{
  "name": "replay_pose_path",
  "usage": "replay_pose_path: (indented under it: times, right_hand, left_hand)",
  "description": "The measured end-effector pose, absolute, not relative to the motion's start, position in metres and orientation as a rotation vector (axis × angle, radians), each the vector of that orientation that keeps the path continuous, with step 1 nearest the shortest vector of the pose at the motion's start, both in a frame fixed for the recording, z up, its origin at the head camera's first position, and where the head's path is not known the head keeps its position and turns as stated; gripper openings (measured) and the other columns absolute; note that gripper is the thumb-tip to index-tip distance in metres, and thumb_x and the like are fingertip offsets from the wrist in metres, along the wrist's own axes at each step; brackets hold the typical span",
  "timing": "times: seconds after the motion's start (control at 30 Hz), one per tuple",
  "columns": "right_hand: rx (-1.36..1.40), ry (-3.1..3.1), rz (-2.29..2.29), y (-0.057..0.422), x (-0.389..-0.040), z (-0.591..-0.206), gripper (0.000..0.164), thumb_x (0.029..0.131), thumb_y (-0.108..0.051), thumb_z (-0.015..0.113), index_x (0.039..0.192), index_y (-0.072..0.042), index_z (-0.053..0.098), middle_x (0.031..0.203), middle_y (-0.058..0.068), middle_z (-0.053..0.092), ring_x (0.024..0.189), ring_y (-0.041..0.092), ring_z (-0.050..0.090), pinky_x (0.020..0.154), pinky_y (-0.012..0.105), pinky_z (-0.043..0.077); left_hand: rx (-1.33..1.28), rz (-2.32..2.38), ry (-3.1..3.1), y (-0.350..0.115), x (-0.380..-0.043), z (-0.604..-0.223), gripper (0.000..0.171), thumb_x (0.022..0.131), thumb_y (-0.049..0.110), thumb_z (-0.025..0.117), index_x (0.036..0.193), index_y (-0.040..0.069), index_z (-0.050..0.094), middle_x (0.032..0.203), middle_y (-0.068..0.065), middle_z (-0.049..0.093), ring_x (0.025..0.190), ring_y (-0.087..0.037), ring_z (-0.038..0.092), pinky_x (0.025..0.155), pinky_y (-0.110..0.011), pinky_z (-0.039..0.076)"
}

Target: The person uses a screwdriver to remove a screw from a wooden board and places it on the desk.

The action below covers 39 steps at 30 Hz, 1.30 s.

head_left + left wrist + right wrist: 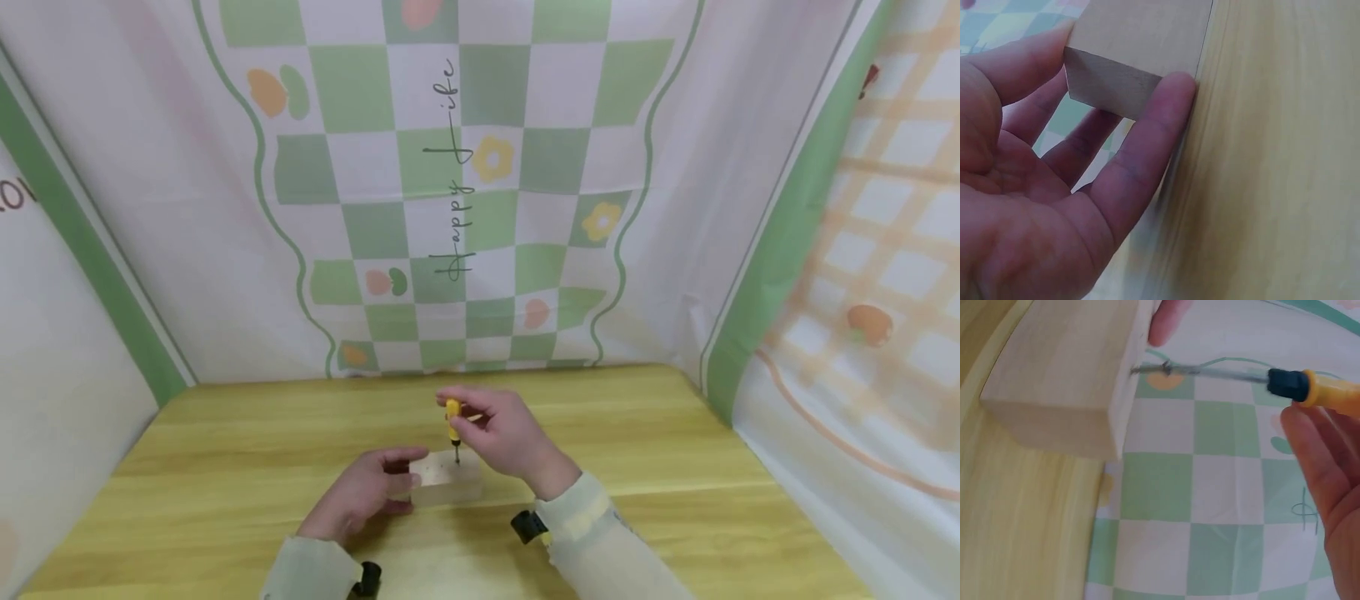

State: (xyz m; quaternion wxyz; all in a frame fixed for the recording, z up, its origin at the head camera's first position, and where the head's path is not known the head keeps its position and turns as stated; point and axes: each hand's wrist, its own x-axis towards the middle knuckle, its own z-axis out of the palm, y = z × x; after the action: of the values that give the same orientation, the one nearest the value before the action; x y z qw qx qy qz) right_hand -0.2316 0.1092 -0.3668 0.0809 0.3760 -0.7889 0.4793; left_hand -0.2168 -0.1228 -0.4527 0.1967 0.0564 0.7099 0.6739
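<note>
A pale wooden block [447, 493] lies on the table, with a few small dark spots along its top. My left hand [366, 487] grips the block's left end between thumb and fingers; the left wrist view shows fingertips [1175, 87] against its side. Above the block, my right hand [510, 429] holds a yellow-handled screwdriver [453, 419] upright by its handle. In the right wrist view, the metal shaft [1229, 373] runs from a dark collar to a small screw [1146, 369] that stands in the block's top face.
The wood-grain table [247, 442] stretches to both sides of the hands. Behind it hangs a green and white checked cloth [435, 225], with further printed cloth [885, 275] on the right. Black wrist cameras [528, 526] sit at both cuffs.
</note>
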Motion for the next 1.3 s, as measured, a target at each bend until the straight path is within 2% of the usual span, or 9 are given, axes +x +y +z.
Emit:
replay_pose_path:
  times: [0.1,0.2,0.33,0.5,0.73,0.93,1.1,1.23,1.3]
  right_hand:
    - [1.102,-2.384,1.422,0.108,-0.227,-0.362,0.037,0.096,0.002,0.060,0.132,-0.007,0.065,0.122,0.010,0.067,0.096,0.026,0.068,0.072,0.026,0.059]
    - [1.069,-2.408,1.376,0.108,-0.225,-0.362,0.037,0.097,-0.003,0.064,0.133,-0.009,0.064,0.124,0.007,0.065,0.101,0.024,0.067,0.074,0.025,0.058]
    - [0.964,-2.418,1.261,0.102,-0.219,-0.359,0.034,0.095,-0.008,0.069,0.129,-0.010,0.066,0.117,0.003,0.066,0.095,0.018,0.067,0.073,0.023,0.057]
    - [0.871,-2.401,1.149,0.097,-0.217,-0.359,0.032,0.093,-0.004,0.070,0.125,-0.007,0.068,0.110,0.003,0.070,0.088,0.014,0.068,0.071,0.025,0.057]
    - [1.059,-2.422,1.112,0.104,-0.224,-0.355,0.025,0.095,-0.001,0.066,0.118,-0.011,0.070,0.100,-0.003,0.070,0.075,0.012,0.065,0.064,0.027,0.055]
    - [1.183,-2.469,1.254,0.114,-0.235,-0.356,0.023,0.097,-0.005,0.064,0.115,-0.018,0.071,0.101,-0.003,0.069,0.083,0.016,0.067,0.070,0.028,0.057]
    - [1.008,-2.424,1.105,0.101,-0.222,-0.362,0.031,0.095,-0.012,0.069,0.126,-0.011,0.068,0.109,0.000,0.061,0.086,0.015,0.063,0.069,0.025,0.056]
    - [0.778,-2.321,0.799,0.086,-0.209,-0.367,0.038,0.090,-0.022,0.078,0.123,-0.008,0.069,0.095,0.002,0.048,0.070,0.011,0.051,0.056,0.022,0.049]
    - [0.706,-2.267,0.722,0.080,-0.205,-0.368,0.035,0.088,-0.021,0.079,0.119,-0.007,0.071,0.090,0.003,0.048,0.065,0.010,0.048,0.052,0.021,0.047]
  left_hand:
    - [0.151,1.887,1.987,-0.122,-0.217,-0.451,0.046,0.094,0.005,0.068,0.138,0.002,0.058,0.141,-0.020,0.050,0.101,-0.026,0.061,0.080,-0.044,0.058]
    - [0.153,1.890,1.988,-0.122,-0.217,-0.452,0.045,0.094,0.005,0.068,0.138,0.002,0.058,0.141,-0.020,0.050,0.101,-0.025,0.061,0.080,-0.044,0.058]
    - [0.155,1.896,1.983,-0.122,-0.217,-0.453,0.046,0.094,0.004,0.067,0.138,0.001,0.057,0.142,-0.021,0.049,0.103,-0.026,0.061,0.081,-0.045,0.058]
    - [0.156,1.895,1.980,-0.124,-0.217,-0.452,0.045,0.095,0.004,0.066,0.139,0.001,0.057,0.145,-0.022,0.046,0.104,-0.026,0.061,0.082,-0.045,0.058]
    - [0.174,1.877,1.991,-0.123,-0.216,-0.450,0.043,0.095,0.003,0.065,0.138,0.001,0.058,0.144,-0.022,0.047,0.102,-0.026,0.061,0.081,-0.045,0.058]
    - [0.185,1.876,2.002,-0.123,-0.215,-0.449,0.044,0.095,0.004,0.066,0.138,0.001,0.058,0.141,-0.021,0.050,0.097,-0.025,0.063,0.080,-0.044,0.058]
    - [0.182,1.874,2.005,-0.123,-0.216,-0.450,0.044,0.095,0.005,0.067,0.138,0.001,0.058,0.139,-0.020,0.052,0.097,-0.026,0.063,0.079,-0.044,0.058]
    - [0.174,1.874,2.005,-0.123,-0.216,-0.451,0.043,0.095,0.005,0.066,0.137,0.001,0.059,0.138,-0.020,0.053,0.100,-0.029,0.063,0.080,-0.044,0.058]
    - [0.178,1.875,2.005,-0.122,-0.216,-0.451,0.043,0.095,0.004,0.067,0.136,0.001,0.059,0.139,-0.021,0.052,0.102,-0.029,0.063,0.080,-0.045,0.058]
